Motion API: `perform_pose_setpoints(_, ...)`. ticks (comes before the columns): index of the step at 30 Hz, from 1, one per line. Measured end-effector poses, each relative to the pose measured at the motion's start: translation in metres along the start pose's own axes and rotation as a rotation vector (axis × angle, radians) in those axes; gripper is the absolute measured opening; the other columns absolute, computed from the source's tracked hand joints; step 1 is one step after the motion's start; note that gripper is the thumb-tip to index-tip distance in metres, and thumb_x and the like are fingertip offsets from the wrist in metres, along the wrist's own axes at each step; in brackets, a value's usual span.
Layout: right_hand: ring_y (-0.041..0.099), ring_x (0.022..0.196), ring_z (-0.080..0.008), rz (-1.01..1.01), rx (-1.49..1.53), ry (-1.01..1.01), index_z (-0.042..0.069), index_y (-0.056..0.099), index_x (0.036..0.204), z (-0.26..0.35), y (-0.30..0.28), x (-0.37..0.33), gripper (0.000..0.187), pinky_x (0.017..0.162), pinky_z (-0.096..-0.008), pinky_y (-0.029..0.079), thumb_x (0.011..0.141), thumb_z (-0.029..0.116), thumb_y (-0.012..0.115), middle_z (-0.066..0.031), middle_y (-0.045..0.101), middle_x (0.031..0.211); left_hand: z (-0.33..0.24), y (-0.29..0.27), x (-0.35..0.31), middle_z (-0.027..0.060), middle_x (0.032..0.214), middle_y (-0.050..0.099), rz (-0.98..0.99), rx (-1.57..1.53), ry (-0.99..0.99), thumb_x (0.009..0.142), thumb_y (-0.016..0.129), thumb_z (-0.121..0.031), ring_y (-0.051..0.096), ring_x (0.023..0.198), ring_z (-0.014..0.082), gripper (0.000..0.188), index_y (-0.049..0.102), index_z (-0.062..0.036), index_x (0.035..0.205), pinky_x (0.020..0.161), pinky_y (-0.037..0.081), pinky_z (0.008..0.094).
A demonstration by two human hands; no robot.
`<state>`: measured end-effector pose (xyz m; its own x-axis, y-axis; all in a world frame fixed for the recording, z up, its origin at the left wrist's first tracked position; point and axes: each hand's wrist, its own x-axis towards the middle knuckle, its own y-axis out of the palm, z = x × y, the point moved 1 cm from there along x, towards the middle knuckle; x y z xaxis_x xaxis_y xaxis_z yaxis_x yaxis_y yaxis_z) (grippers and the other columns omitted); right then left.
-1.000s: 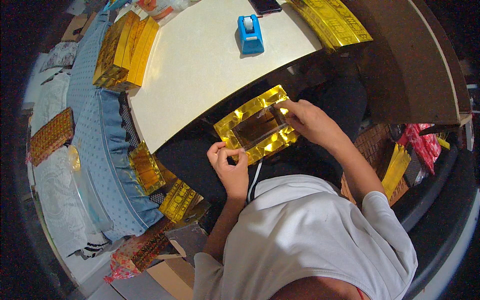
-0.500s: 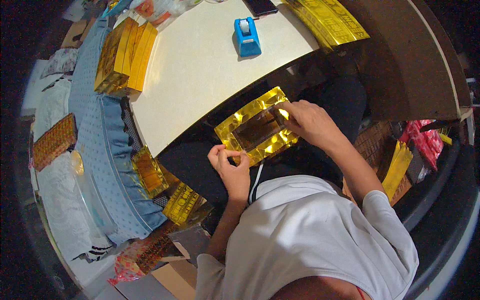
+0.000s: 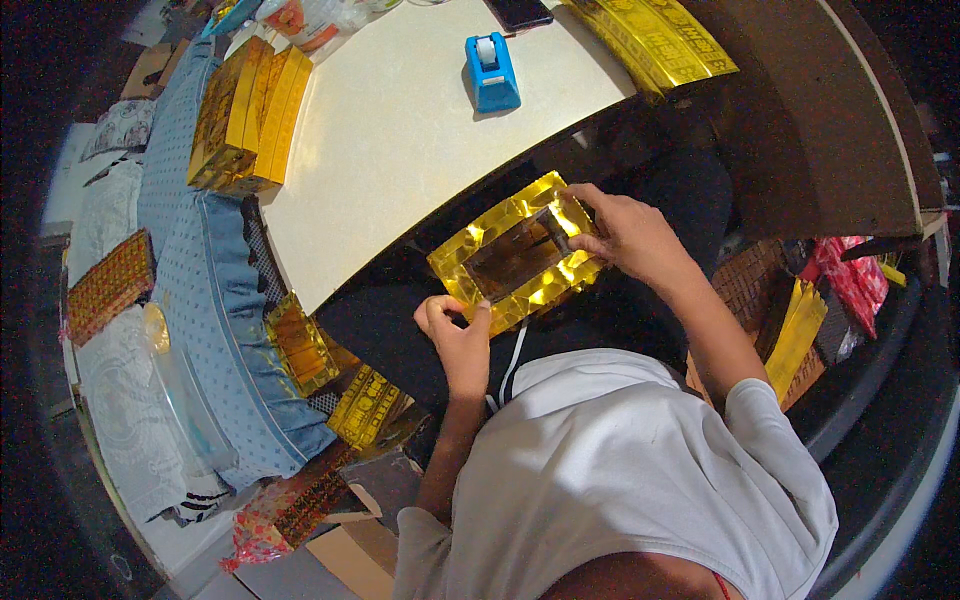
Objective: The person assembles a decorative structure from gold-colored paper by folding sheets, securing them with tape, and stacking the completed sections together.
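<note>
A shiny gold foil-paper box, its open rectangular middle dark inside, is held over my lap near the table's edge. My left hand pinches its near left corner between thumb and fingers. At the right end, my right hand grips the rim, thumb toward the opening and fingers along the outer side. What lies inside the box is too dark to make out.
On the white table stand a blue tape dispenser, a dark phone and flat gold sheets. Gold boxes are stacked at the left edge. More gold pieces lie low on the left, and yellow strips at right.
My right hand's fingers have shifted from the opening's edge to the box's outer right end, with the thumb now spread lower. My left hand has moved slightly; the box stays nearly in place.
</note>
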<state>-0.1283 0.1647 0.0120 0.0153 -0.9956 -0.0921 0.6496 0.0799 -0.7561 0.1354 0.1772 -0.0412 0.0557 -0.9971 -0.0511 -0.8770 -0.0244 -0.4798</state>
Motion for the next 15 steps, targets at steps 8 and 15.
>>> perform_pose_setpoints(8, 0.059, 0.090, -0.0179, 0.010, 0.515, 0.093, 0.018, 0.038, 0.140, -0.016, 0.021, -0.007, 0.065, 0.077, -0.0332, 0.050, 0.083, 0.014, 0.070, -0.0095, 0.061, 0.102, 0.013, 0.008, -0.003, 0.0021, 0.102, 0.039, 0.077, -0.629, -0.174, 0.081, 0.065, 0.004, 0.043, 0.090, 0.0114, 0.035, 0.042, -0.0074, 0.106, 0.083, 0.040, 0.0253)
perform_pose_setpoints(15, 0.054, 0.081, -0.0121, 0.120, 0.706, 0.223, 0.013, 0.040, 0.139, -0.025, 0.015, -0.004, 0.058, 0.074, -0.0274, 0.048, 0.087, 0.012, 0.063, -0.0050, 0.058, 0.097, 0.012, -0.008, 0.006, 0.0036, 0.100, 0.047, -0.043, -0.201, 0.003, 0.080, 0.058, 0.007, 0.050, 0.089, 0.0107, 0.027, 0.048, -0.0065, 0.101, 0.077, 0.044, 0.0248)
